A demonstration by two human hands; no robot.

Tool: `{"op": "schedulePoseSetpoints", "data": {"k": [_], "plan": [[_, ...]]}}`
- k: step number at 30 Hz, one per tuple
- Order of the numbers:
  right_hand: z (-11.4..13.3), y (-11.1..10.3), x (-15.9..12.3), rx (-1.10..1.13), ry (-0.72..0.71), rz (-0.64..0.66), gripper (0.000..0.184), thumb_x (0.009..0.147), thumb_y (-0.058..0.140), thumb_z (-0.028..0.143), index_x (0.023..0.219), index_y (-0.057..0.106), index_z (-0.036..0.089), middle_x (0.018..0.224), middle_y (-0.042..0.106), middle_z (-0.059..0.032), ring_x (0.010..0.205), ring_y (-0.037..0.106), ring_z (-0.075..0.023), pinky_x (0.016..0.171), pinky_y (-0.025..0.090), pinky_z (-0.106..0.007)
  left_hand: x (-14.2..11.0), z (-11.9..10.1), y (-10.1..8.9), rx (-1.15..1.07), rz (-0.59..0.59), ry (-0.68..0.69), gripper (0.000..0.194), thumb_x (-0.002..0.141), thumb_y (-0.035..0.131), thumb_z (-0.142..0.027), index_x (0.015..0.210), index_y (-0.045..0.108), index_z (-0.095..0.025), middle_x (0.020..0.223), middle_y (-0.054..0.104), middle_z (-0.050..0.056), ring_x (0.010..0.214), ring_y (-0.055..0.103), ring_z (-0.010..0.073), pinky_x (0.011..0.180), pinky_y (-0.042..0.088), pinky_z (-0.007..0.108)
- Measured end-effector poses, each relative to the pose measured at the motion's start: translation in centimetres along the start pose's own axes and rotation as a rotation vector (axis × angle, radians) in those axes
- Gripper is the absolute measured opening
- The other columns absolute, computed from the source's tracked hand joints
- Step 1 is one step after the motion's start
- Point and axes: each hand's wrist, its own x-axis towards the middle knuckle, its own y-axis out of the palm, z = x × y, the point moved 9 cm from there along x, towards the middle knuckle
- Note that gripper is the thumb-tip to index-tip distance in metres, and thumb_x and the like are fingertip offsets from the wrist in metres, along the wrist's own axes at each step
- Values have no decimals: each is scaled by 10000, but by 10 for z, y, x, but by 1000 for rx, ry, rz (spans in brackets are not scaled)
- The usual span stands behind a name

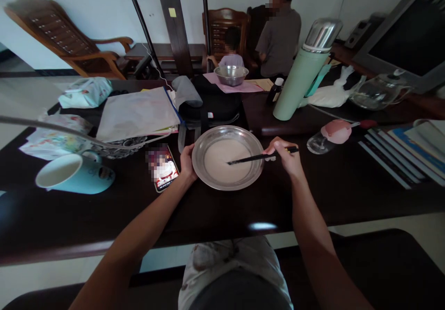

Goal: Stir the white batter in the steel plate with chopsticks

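Silvery round bowl (257, 171), smooth pale liquid (222, 168); hands (187, 162) hold rim, slim black chopsticks (255, 158).

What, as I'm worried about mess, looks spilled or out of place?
No spill shows; the pale liquid is inside the held metal bowl. The stacked books on the right look untidy, their edges fanned unevenly.

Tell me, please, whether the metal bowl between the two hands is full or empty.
Neither: the metal bowl is partly filled. A pale mixture covers its bottom, and bare wall shows all around above it.
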Motion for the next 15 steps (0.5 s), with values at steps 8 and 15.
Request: {"op": "schedulePoseSetpoints", "data": {"k": [8, 15], "plan": [[3, 13, -1, -62, -25, 114, 467, 929, 774, 723, 761, 867, 297, 832, 838, -51, 858, 793, -229, 826, 641, -391, -4, -1, 1, 29, -32, -28, 104, 721, 719, -325, 716, 712, -221, 730, 797, 68, 895, 816, 370, 812, 671, 471], [3, 14, -2, 7, -12, 155, 525, 962, 736, 717, 677, 827, 285, 731, 788, -38, 724, 746, -208, 760, 632, -387, -2, 0, -1, 25, -35, -18, 122, 710, 737, -339, 695, 703, -223, 722, 790, 74, 887, 817, 375, 814, 668, 476]]}}
